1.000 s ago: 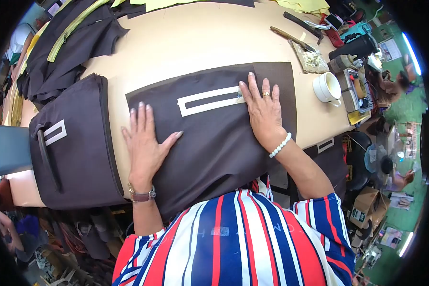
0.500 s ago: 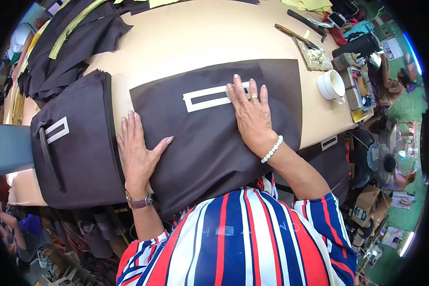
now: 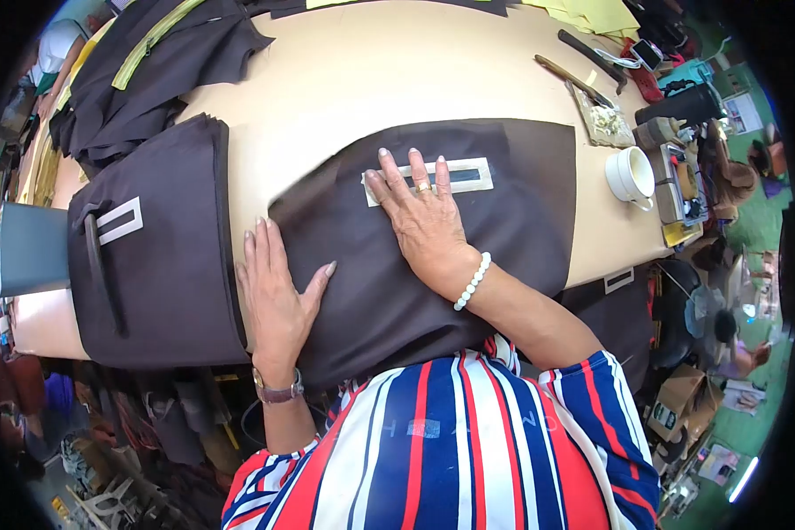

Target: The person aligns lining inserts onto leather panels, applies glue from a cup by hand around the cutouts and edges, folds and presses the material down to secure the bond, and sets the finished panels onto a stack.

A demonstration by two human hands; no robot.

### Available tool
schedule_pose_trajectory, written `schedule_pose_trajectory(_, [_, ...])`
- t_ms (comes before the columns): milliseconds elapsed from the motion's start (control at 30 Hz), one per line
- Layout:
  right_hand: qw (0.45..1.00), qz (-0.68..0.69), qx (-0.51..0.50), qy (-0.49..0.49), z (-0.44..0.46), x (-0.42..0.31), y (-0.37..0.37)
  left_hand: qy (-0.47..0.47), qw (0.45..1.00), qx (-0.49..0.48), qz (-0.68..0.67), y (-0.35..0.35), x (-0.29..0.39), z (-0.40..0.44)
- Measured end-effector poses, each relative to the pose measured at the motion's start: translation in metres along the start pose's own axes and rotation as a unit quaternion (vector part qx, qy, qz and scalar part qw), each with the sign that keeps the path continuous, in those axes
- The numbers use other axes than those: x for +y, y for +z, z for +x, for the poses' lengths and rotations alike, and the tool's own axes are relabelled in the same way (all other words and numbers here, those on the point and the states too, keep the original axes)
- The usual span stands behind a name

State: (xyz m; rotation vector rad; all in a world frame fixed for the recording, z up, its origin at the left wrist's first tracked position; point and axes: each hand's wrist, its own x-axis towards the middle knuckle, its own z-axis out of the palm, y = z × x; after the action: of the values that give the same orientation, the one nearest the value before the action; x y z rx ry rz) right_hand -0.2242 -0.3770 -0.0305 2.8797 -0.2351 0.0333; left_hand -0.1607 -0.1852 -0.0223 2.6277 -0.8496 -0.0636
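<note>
A dark brown fabric panel (image 3: 503,230) lies on the table in front of me, with a white rectangular frame (image 3: 475,184) on its upper part. My right hand (image 3: 426,225) rests flat over the left part of that frame, fingers spread. At the panel's left edge lies my left hand (image 3: 278,296), its fingers stretched out and the thumb apart, touching the fabric. The panel's upper left edge looks raised and slightly blurred. To the left sits a stack of dark panels (image 3: 163,283), the top one bearing a similar white frame (image 3: 120,221).
A dark curved tool (image 3: 103,269) lies on the stack, beside a grey-blue box (image 3: 34,249). On the right are a white cup (image 3: 627,177), a brush (image 3: 565,75), a hammer (image 3: 592,58) and a tray of small items (image 3: 683,181). Dark pieces with yellow zippers (image 3: 159,44) lie upper left.
My right hand has slid left along the white frame, uncovering its right end. The panel's upper left corner has curled up. My left hand stays at the edge; the view has shifted slightly.
</note>
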Motion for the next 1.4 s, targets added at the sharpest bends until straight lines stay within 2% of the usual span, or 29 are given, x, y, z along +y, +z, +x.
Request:
schedule_pose_trajectory(167, [0.997,0.061,0.015,-0.048,0.002,0.017,-0.001,-0.018,0.999,0.031,-0.006,-0.006,0.006,-0.025])
schedule_pose_trajectory(467, [0.965,0.174,-0.025,-0.193,0.007,0.055,0.006,-0.119,0.991,0.060,0.002,-0.024,0.016,-0.051])
schedule_pose_trajectory(567, [0.957,0.194,-0.014,-0.215,0.007,0.059,0.010,-0.108,0.991,0.075,0.018,-0.021,0.020,-0.051])
schedule_pose_trajectory(767, [0.892,0.402,-0.079,-0.193,0.014,0.075,0.000,-0.122,0.986,0.106,-0.043,-0.015,0.031,-0.045])
schedule_pose_trajectory(867, [0.867,0.488,-0.015,-0.103,0.003,0.081,0.000,-0.135,0.985,0.076,-0.081,-0.016,0.030,-0.044])
schedule_pose_trajectory(900, [0.874,0.480,0.014,-0.073,-0.002,0.077,0.005,-0.129,0.985,0.076,-0.080,-0.016,0.029,-0.044])
schedule_pose_trajectory(1033, [0.935,0.354,0.028,-0.025,-0.011,0.051,0.010,-0.124,0.984,0.082,-0.096,-0.011,0.024,-0.041])
schedule_pose_trajectory(1167, [0.948,0.312,0.063,-0.028,-0.007,0.026,0.013,-0.127,0.981,0.087,-0.115,-0.009,0.023,-0.041])
schedule_pose_trajectory(1267, [0.940,0.336,0.038,-0.054,-0.004,0.018,0.009,-0.180,0.979,0.039,-0.090,-0.021,0.033,-0.038])
schedule_pose_trajectory(1400, [0.851,0.517,0.065,-0.064,-0.002,0.036,0.002,-0.175,0.975,0.042,-0.129,-0.022,0.033,-0.037])
